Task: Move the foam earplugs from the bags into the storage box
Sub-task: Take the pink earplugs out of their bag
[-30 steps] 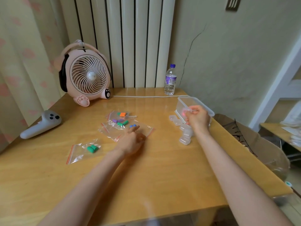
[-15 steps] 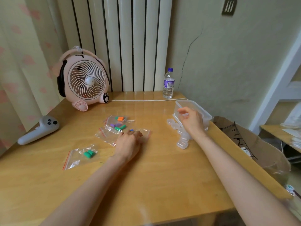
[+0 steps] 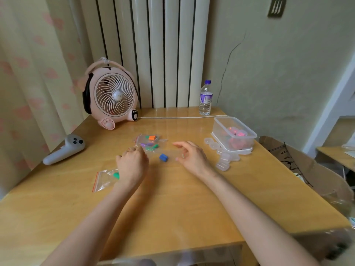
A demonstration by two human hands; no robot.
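Head view is showing the blue earplug lying in a clear bag at the middle of the table, stretching sideways between the hands. The left hand is curling at its left end, grip hidden. The right hand is hovering open at its right end, nearer the storage box by the right edge.

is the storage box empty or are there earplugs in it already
Not empty. Pink foam earplugs show through the walls of the clear storage box. How many cannot be told.
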